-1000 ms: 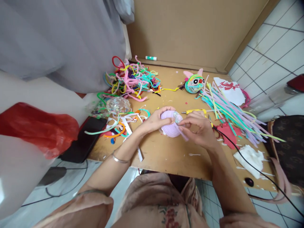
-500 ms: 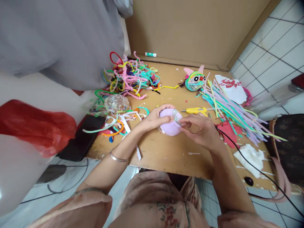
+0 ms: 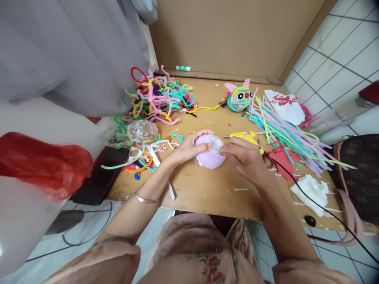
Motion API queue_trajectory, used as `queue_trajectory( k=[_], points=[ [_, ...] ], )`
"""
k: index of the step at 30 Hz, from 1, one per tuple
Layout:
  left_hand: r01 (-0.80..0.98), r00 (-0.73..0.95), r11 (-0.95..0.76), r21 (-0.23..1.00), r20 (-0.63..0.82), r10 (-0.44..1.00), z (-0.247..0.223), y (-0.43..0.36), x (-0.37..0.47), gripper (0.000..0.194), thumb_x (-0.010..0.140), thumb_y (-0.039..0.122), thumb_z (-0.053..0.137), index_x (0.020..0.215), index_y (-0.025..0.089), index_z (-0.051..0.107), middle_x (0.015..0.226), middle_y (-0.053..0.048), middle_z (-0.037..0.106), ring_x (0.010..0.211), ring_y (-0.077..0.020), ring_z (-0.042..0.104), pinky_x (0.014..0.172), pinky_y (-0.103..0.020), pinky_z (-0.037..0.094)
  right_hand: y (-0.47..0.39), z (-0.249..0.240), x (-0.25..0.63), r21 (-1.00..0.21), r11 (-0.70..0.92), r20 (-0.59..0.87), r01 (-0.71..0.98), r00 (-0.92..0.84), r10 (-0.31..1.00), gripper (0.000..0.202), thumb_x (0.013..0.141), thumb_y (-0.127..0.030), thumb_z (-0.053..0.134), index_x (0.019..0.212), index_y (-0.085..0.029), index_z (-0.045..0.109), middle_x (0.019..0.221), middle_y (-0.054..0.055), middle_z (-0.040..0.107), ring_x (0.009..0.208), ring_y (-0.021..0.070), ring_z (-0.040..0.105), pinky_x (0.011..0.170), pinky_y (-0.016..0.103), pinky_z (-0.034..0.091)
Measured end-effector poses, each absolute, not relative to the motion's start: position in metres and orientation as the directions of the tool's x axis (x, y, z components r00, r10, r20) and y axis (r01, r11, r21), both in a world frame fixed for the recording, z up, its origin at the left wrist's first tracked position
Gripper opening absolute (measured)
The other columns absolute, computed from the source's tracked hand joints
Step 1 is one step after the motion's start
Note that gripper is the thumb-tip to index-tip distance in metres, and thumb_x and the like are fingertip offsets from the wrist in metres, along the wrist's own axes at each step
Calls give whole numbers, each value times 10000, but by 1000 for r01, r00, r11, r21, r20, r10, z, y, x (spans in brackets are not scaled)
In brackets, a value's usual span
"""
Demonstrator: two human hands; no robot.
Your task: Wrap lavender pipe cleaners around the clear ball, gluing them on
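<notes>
Lilac-wound ball (image 3: 209,159), centre of frame; clear patch (image 3: 217,142) exposed. Left hand (image 3: 190,149): grip closed around ball. Right hand (image 3: 244,154): beside patch, no strip dangling below; grip state unclear.

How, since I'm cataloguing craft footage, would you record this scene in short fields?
Left hand: holds a round, lilac, ribbed ball
Right hand: fingers at the ball's clear patch; grip unclear
Beyond right hand: yellow plastic glue gun
Far left: tangled heap of multicoloured fuzzy stems
Right side: loose bundle of straight pastel fuzzy stems
Beside bundle: multicoloured round animal head with pink ears
</notes>
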State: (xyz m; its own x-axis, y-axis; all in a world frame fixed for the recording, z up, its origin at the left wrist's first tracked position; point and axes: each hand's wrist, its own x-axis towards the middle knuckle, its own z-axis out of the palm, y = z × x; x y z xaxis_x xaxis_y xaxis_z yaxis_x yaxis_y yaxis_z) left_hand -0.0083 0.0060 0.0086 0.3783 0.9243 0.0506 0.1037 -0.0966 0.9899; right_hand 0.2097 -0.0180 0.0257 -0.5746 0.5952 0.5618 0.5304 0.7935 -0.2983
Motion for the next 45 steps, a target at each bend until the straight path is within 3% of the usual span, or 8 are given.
queue_trajectory(
  k=[11,17,22,29,45],
  points=[
    [100,379,-76,992,32,925,11,3,-8,550,695,385,688,1176,131,600,1162,-93,663,1004,-205,601,860,-286,478,-18,24,207,-347,800,579,490,-559,593,203,936,-129,502,901,-220,679,896,42,698,786,146,662,686,266,491],
    [109,382,-92,990,43,923,9,4,-9,549,699,386,677,1183,139,604,1173,-90,665,1005,-204,600,873,-292,480,-21,25,205,-309,811,579,497,-578,575,60,906,-228,600,920,-199,651,915,61,682,790,168,650,690,284,489],
    [127,386,-99,987,43,922,9,4,-10,577,707,433,681,1200,143,599,1205,-93,651,1062,-220,589,925,-308,469,-20,23,204,-328,796,562,509,-572,598,111,944,-265,584,888,-208,661,892,47,669,769,152,630,685,270,472],
    [133,450,-130,982,57,891,12,4,-13,722,604,450,858,1202,161,575,1180,-93,644,1039,-220,595,941,-343,483,-19,22,203,-359,790,556,496,-567,608,160,953,-290,570,858,-218,676,853,39,667,735,149,617,662,270,464],
    [164,429,-145,976,62,901,12,6,-12,722,584,395,863,1195,140,575,1198,-102,646,1069,-228,597,985,-370,473,-17,28,204,-559,738,521,378,-532,667,186,954,-320,601,842,-201,690,824,29,669,760,142,626,698,281,479]
  ],
)
